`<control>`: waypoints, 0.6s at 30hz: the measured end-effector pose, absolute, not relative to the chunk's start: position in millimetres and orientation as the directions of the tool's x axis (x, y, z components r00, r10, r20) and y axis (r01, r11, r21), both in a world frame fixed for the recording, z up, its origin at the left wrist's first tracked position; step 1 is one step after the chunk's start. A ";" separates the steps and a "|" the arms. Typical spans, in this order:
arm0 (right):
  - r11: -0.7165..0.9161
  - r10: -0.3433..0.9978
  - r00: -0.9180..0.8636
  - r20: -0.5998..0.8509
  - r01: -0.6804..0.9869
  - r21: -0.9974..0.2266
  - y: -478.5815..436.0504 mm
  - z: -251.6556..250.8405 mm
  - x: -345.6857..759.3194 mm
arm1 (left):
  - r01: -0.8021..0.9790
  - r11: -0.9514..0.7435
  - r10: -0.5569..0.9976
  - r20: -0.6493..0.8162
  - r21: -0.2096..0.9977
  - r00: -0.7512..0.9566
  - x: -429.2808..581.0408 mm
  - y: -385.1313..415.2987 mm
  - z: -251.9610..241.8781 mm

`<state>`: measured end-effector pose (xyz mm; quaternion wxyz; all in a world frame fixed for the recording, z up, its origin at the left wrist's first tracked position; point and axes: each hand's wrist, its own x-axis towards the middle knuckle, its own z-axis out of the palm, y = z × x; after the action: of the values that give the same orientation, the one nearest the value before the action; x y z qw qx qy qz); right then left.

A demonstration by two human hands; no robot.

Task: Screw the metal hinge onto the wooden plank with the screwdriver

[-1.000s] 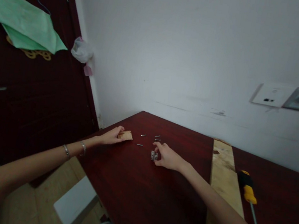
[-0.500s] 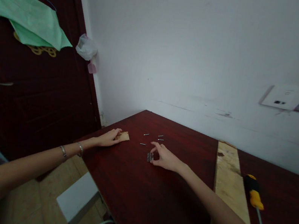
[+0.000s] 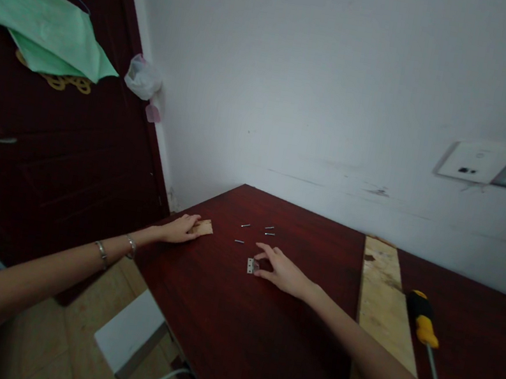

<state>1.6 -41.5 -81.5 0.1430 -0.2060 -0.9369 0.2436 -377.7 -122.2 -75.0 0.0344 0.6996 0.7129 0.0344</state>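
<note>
My left hand [image 3: 182,229] is closed on a small piece of wood [image 3: 204,228] that lies at the left edge of the dark red table. Near the table's middle, my right hand [image 3: 281,270] grips a small metal hinge [image 3: 250,266] between thumb and fingers. One leaf of the hinge, with holes in it, faces up to the left of the fingertips; the rest is partly hidden by them. Several screws lie loose just beyond the hinge, among them a nearer screw [image 3: 239,241] and a farther screw [image 3: 269,227].
A long wooden board [image 3: 386,289] lies across the table [image 3: 285,344] on the right, under my right forearm. Beside it rests a screwdriver [image 3: 424,325] with a yellow and black handle. A white box [image 3: 132,331] is below the table's left edge. The wall [image 3: 321,97] borders the back.
The hinge in my right hand has turned, so its holed leaf now faces up more plainly. My left hand stays on the wood piece. The whole view has shifted slightly.
</note>
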 end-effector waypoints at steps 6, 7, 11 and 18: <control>0.836 0.491 -0.847 0.205 0.393 -0.382 -42.7 -66.3 22.9 | 0.999 0.003 1.000 -0.020 0.042 -0.002 -367.6 -109.6 -64.0; 0.837 0.508 -0.835 0.211 0.420 -0.351 -41.5 -62.3 30.5 | 0.999 -0.006 1.000 -0.018 0.038 0.007 -363.9 -105.6 -61.5; 0.803 0.590 -0.774 0.230 0.537 -0.258 -36.2 -47.3 76.6 | 0.993 -0.105 0.994 0.021 -0.048 0.106 -333.6 -83.2 -49.9; 0.569 0.813 -0.527 0.248 0.808 -0.150 -47.9 -26.8 189.1 | 0.869 -0.429 0.876 0.118 -0.247 0.467 -214.1 -32.9 -25.1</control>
<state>189.1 -47.9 -26.8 0.1462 -0.4640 -0.8736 0.0082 -214.1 -32.9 -25.1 -0.1375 0.8452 0.5162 -0.0140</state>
